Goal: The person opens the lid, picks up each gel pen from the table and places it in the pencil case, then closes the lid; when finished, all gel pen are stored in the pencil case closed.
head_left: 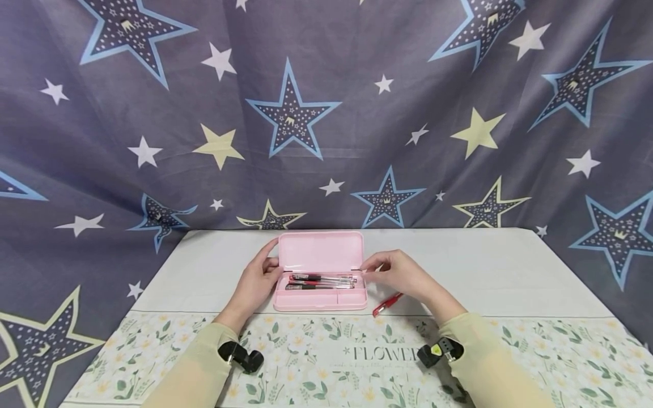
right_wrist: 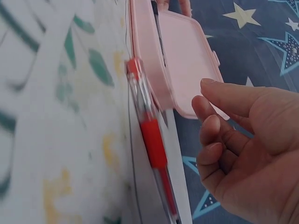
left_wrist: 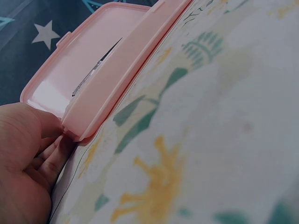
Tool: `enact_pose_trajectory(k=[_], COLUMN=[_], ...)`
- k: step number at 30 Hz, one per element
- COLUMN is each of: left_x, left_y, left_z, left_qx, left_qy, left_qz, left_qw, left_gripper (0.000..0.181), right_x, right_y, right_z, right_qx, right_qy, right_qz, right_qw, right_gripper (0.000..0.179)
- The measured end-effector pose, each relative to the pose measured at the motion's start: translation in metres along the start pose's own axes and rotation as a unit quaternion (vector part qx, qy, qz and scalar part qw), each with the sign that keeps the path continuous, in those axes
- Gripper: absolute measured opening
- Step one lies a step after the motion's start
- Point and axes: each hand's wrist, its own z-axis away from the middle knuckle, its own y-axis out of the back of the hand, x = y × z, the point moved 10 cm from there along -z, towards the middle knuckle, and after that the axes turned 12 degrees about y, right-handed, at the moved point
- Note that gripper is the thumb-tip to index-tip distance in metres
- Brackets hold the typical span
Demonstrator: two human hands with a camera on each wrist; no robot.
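A pink pencil case (head_left: 320, 306) stands with its lid (head_left: 321, 251) raised at the back. Several black and red pens (head_left: 318, 286) lie lengthwise in its rear compartment. At the case's left end my left hand (head_left: 256, 283) holds it, index finger stretched up beside the lid; in the left wrist view the thumb lies at the near corner. My right hand (head_left: 400, 273) is by the right end, near the hinge, with fingers loosely bent and nothing between them in the right wrist view. A red pen (right_wrist: 153, 142) lies on the table beside the case.
The table has a white cover (head_left: 459, 266) at the back and a flower-printed part (head_left: 326, 379) in front, with lettering. Behind the table's far edge hangs a dark curtain (head_left: 326, 56) with stars. A small black camera is strapped to each wrist.
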Motion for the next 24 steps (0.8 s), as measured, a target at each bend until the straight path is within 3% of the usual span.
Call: enact_pose_trajectory(k=[24], left_x=[0.001], left_y=[0.000], left_z=[0.000], left_qx=[-0.004], left_qy=[0.004], left_qz=[0.005], left_qw=[1.0000], left_gripper=[0.074], right_x=[0.029], right_y=[0.050], right_z=[0.037], right_qx=[0.019], right_qy=[-0.050], right_qz=[0.024], right_qw=[0.9983], right_gripper=[0.022])
